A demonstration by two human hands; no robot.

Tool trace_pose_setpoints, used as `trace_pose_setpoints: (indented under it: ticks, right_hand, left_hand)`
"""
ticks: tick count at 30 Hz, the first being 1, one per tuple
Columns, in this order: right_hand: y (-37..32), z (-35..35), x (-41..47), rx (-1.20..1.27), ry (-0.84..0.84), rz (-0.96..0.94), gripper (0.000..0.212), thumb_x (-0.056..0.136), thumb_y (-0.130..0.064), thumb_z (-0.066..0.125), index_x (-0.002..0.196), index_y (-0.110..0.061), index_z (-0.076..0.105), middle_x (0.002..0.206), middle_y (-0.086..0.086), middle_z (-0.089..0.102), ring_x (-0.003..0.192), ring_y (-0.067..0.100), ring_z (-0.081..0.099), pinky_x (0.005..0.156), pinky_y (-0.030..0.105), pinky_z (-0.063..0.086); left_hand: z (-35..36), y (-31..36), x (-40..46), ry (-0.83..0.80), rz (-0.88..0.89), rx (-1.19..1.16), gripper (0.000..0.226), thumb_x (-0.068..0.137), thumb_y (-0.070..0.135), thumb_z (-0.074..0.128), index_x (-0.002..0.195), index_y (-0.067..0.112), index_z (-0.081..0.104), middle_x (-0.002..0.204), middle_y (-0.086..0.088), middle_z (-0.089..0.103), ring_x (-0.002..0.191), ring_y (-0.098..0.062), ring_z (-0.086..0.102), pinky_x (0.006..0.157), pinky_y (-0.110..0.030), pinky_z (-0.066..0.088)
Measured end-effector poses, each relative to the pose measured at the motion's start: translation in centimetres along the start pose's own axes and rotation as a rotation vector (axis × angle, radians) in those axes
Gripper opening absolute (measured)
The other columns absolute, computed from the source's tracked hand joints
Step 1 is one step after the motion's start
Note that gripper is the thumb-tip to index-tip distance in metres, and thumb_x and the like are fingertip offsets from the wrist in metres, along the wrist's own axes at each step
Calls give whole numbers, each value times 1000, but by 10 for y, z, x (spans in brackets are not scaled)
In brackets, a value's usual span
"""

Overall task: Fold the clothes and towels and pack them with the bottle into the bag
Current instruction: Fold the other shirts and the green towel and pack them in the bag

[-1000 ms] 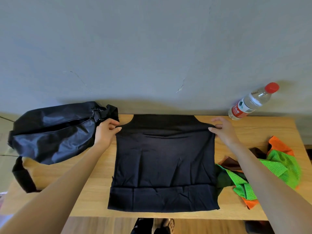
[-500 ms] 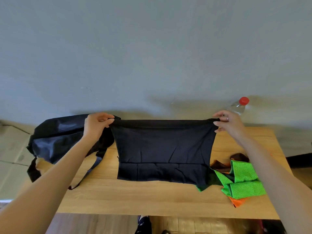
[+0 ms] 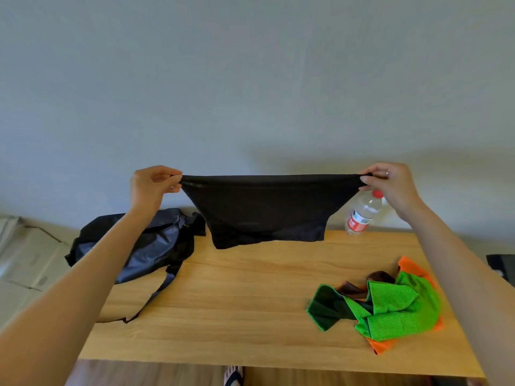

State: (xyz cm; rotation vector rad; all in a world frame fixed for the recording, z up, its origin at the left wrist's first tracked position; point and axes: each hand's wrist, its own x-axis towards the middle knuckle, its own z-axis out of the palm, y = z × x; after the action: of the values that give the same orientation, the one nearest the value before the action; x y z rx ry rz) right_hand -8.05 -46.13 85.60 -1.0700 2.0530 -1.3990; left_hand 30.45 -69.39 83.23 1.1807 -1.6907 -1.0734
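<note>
- Holding a black garment (image 3: 266,210) in the air above the far half of the wooden table (image 3: 250,310), the person had it stretched taut between both hands, top edge roughly level.
- Left hand (image 3: 150,188): thumb and fingers were curled together, pinching the garment's left upper corner.
- Right hand (image 3: 390,188): fingertips and thumb were clamped on the right upper corner; a ring showed on one finger.
- Garment hung free below the top edge, narrowing downward; whether its lower hem touched the tabletop could not be told.
- Black bag (image 3: 145,243) lay on the table's far left corner, partly behind the left forearm, with a strap (image 3: 158,291) trailing toward the near edge.
- Clear plastic bottle (image 3: 362,214), red cap and red label, sat at the far right edge by the wall, tilted, just below the right hand.
- Pile of green mesh, orange and brown cloths (image 3: 390,305) lay bunched on the near right of the table, apart from the garment.
- A sandalled foot (image 3: 232,376) showed below the table's near edge.
</note>
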Motion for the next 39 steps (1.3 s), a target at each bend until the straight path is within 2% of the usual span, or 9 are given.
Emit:
trace_pose_setpoints:
  ticks: [4, 10, 13, 16, 20, 24, 30, 34, 39]
  right_hand:
    - [-9, -12, -13, -38, 0, -7, 25, 85, 5, 61, 74, -17, 63, 62, -8, 68, 59, 5, 68, 58, 32, 39]
    - [-2, -11, -58, -61, -68, -15, 14, 84, 7, 60, 84, -6, 63, 76, 5, 64, 59, 0, 65, 61, 6, 46]
    - [14, -9, -84, -63, -118, 5, 18, 83, 6, 62, 81, -11, 66, 75, 12, 67, 65, 7, 65, 64, 7, 47]
    - [26, -4, -112, -24, -144, 48, 15, 83, 11, 60, 84, -4, 64, 78, 14, 66, 62, 7, 65, 63, 6, 46]
    - [44, 2, -149, -21, -169, 113, 22, 82, 12, 59, 79, -9, 63, 79, 8, 65, 58, -1, 64, 63, 6, 46]
    - [71, 8, -180, -54, -213, 197, 15, 85, 5, 61, 81, -9, 64, 81, 9, 67, 62, 3, 66, 65, 11, 48]
    - [103, 18, -212, -65, -240, 286, 14, 85, 7, 59, 81, -4, 65, 83, 15, 66, 68, 12, 66, 62, 14, 51]
    - [119, 27, -216, -82, -227, 323, 14, 86, 8, 58, 81, -4, 64, 84, 18, 64, 72, 19, 62, 59, 13, 53]
    - [135, 41, -201, -96, -211, 362, 9, 86, 6, 59, 84, -1, 63, 84, 16, 63, 73, 20, 60, 55, 13, 52]
  left_hand:
    - [-16, 17, -19, -18, 27, -14, 14, 83, 3, 67, 81, 17, 69, 72, -2, 69, 61, -8, 67, 71, -20, 57]
    - [-39, 12, -72, -107, 39, 56, 18, 80, 4, 70, 85, 21, 70, 69, 13, 71, 68, -4, 68, 72, -12, 53]
    - [-50, 0, -103, -158, 25, 127, 25, 77, 0, 72, 86, 23, 69, 70, 10, 70, 72, 0, 66, 73, -10, 51]
    - [-56, -18, -134, -188, -6, 169, 30, 75, -5, 71, 85, 23, 68, 71, 10, 70, 72, -1, 65, 75, -19, 54]
    - [-56, -42, -173, -191, -27, 202, 27, 76, -3, 72, 82, 22, 69, 72, 7, 69, 72, 1, 63, 71, -9, 49]
    - [-54, -73, -202, -223, -117, 213, 19, 78, 2, 72, 83, 21, 70, 77, -4, 68, 77, -17, 63, 77, -25, 49]
    - [-45, -97, -230, -261, -188, 224, 21, 81, 1, 68, 75, 21, 67, 72, -2, 63, 69, -14, 56, 68, -20, 42]
    - [-42, -119, -234, -288, -243, 264, 18, 83, 5, 68, 75, 21, 67, 77, 1, 65, 79, -15, 57, 72, -21, 41]
    - [-31, -140, -225, -313, -350, 271, 13, 87, 9, 64, 80, 20, 64, 85, 0, 65, 88, -20, 60, 82, -35, 48]
